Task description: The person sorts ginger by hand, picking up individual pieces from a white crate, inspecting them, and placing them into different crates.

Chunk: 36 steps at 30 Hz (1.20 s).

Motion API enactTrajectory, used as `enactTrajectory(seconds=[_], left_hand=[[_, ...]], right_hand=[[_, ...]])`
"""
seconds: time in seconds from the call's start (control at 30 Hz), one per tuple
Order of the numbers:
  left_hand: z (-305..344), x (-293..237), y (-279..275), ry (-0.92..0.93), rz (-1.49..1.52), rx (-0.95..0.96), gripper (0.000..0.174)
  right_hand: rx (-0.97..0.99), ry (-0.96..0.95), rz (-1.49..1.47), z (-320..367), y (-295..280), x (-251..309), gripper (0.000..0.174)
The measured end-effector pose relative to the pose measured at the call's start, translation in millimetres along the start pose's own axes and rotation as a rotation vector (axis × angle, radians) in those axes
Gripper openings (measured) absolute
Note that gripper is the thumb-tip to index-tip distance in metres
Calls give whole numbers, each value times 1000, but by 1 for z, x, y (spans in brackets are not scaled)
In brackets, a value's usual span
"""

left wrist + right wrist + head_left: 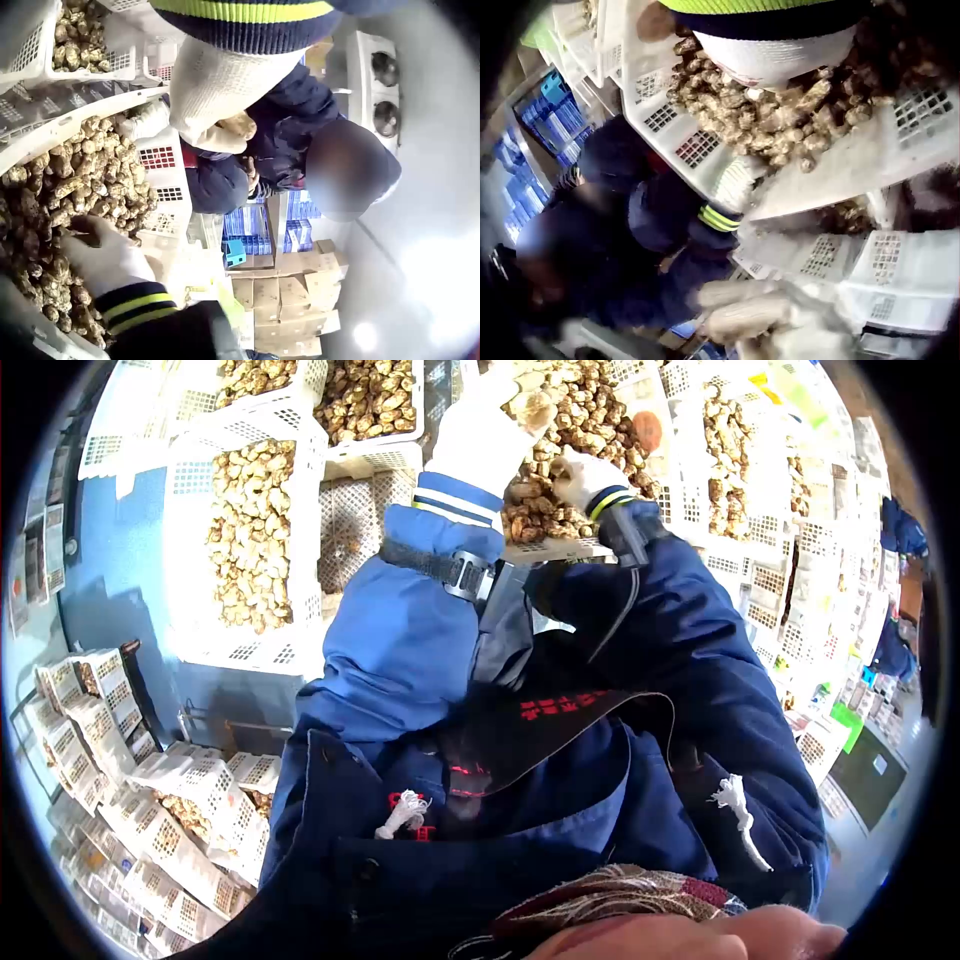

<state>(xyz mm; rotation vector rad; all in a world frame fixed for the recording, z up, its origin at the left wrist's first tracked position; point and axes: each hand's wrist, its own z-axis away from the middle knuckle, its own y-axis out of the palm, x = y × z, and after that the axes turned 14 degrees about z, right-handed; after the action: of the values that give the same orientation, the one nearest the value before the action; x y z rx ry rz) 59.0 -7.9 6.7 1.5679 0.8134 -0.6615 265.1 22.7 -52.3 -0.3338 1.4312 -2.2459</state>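
Observation:
Small, lumpy brown pieces (pixel 590 415) fill a white perforated crate (pixel 560 548) in front of me; their exact kind is unclear. My left hand (pixel 475 435), in a white glove with tan-stained fingers, is over the crate's left side. In the right wrist view its fingers (pixel 746 316) stretch out fairly straight, side by side. My right hand (pixel 109 259), also gloved, reaches down into the pile, its fingers bent among the pieces. I cannot tell whether it grips one. In the right wrist view, its fingertips are hidden behind the palm.
Crates of similar pieces stand on both sides, one long crate (pixel 250 540) at the left. Opposite, another person (pixel 292 127) in dark clothing has a gloved hand (pixel 735 184) at the crate's wall. Cardboard boxes (pixel 289 300) are stacked behind. A reddish-brown disc (pixel 647 430) is beside the pile.

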Motion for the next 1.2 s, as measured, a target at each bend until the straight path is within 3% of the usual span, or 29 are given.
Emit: enactTrajectory(seconds=[0.03,0.07,0.1,0.17,0.23,0.3,0.33,0.43,0.5,0.63,0.67,0.77,0.8,0.83,0.9,0.93,0.97,1.03,1.07,1.1,1.17,1.2], left_hand=[[1,7,-4,-9,87,-3,39],[-1,18,-9,-1,246,-23,37],[2,3,7,43,95,-17,36],[5,-24,38,137,-212,8,34],[-9,-8,37,-259,720,-232,51],[-3,-30,46,-400,855,-245,50],[-7,-17,33,-406,852,-287,47],[-9,-35,37,-490,985,-404,30],[-10,-35,35,-463,1002,-453,28],[-7,-38,33,-400,988,-440,25],[-7,-36,33,-358,946,-489,27],[-11,-27,12,-384,893,-333,31],[-13,-27,7,-369,1091,-110,35],[-14,-24,5,-344,1060,-142,35],[-12,-37,24,-305,1000,-210,36],[-12,-49,42,-355,827,-514,34],[-12,-42,36,-330,898,-464,34],[-12,-23,19,-271,1033,-362,33],[-13,-33,25,-286,972,-318,31],[-14,-30,17,-245,1064,-113,30],[-13,-29,20,-275,876,-467,28],[-11,-38,29,-249,856,-490,29]], right_hand=[[-226,36,-183,10,-24,-9,40],[-249,194,-389,-2,-27,-25,40],[-715,-168,147,7,-49,-35,31],[-795,-79,-664,18,-96,-10,26],[-633,-338,-652,60,-163,32,49],[-646,-373,-693,58,-171,31,52],[-577,-268,-1079,51,-164,29,48],[-722,18,-492,19,-105,-24,35],[-266,142,12,-5,-38,-43,50],[-54,263,36,-7,39,-14,66],[-8,273,-24,-15,38,-14,66],[-13,296,-130,-20,25,-25,60],[-72,332,-333,-23,30,-40,49],[-204,349,-536,-24,37,-53,41],[-117,409,-1073,-16,37,-78,38],[-163,423,-1101,-15,42,-83,42],[-295,383,-621,-10,39,-83,41],[-155,404,-540,-12,44,-74,41],[-222,327,-530,-5,34,-55,46],[-221,287,-510,-17,42,-49,51],[-413,119,-178,-29,49,-32,52],[-329,31,-155,-44,47,-30,59]])
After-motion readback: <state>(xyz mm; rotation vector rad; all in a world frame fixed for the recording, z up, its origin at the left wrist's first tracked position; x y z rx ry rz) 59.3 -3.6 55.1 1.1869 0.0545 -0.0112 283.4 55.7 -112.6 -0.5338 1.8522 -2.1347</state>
